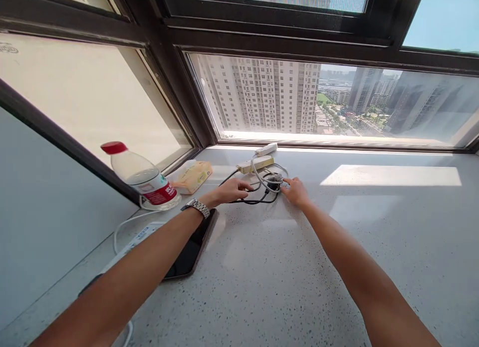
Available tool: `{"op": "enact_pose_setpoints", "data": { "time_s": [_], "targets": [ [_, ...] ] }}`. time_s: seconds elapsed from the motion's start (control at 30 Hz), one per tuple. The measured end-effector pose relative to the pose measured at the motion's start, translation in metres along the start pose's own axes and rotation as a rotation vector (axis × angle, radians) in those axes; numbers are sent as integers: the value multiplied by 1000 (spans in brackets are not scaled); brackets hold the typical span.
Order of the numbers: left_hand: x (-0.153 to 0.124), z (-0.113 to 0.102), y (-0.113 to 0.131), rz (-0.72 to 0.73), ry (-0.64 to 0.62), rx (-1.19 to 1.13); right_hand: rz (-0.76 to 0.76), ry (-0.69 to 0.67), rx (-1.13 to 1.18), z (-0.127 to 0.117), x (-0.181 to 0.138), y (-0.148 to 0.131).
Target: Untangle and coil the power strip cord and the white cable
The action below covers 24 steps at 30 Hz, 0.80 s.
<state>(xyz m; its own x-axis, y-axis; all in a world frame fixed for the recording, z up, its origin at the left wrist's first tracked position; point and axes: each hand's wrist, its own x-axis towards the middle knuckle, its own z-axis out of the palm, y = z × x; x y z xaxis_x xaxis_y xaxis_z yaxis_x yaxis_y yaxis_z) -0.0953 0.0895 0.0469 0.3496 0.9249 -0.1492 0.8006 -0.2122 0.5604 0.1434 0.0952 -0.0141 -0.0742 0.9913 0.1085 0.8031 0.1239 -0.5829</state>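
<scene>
Cables [257, 202]: black and white ones are tangled together, kinda messy, on the sill [262, 287] between the two hands.
Plug [272, 186]: a black one is caught up in the tangle, just beside the right fingertips.
Left hand [234, 190]: placed at the tangle's left side, fingers bent and drawn in toward a black cable; whether it's really pinched can't be told, tbh.
Right hand [295, 191]: set at the other side, fingertips put right up to the tangle; the contact is partly hidden, so what's pinched, if anything, can't be told.
Strip [264, 162]: cream-coloured, parked just behind the tangle, a black cable attached at its left end.
Block [266, 149]: white, seen behind the strip, closer to the window [299, 145].
Watch [198, 207]: metal-banded, worn on the left wrist.
Tablet [192, 257]: dark-screened, partly covered by the left forearm.
Bottle [149, 181]: red-capped, red-labelled, placed off to the left.
Tissues [194, 177]: orange pack, set between bottle and strip.
</scene>
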Motion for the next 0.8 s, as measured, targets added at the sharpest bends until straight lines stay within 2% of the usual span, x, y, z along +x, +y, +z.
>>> {"op": "enact_pose_setpoints", "data": {
  "time_s": [0.27,0.37,0.5,0.63,0.8],
  "targets": [
    [8,14,-9,101,-82,-262,-16,11,-15,3,0,-4],
    [10,20,-11,149,-47,-164,-28,28,11,6,3,-3],
    [11,30,-12,238,94,97,-34,110,45,8,2,0],
    [14,44,-11,179,211,344,-85,233,111,9,-5,4],
    [32,53,-9,109,268,269,-287,388,275,9,-21,7]
  ]
}}
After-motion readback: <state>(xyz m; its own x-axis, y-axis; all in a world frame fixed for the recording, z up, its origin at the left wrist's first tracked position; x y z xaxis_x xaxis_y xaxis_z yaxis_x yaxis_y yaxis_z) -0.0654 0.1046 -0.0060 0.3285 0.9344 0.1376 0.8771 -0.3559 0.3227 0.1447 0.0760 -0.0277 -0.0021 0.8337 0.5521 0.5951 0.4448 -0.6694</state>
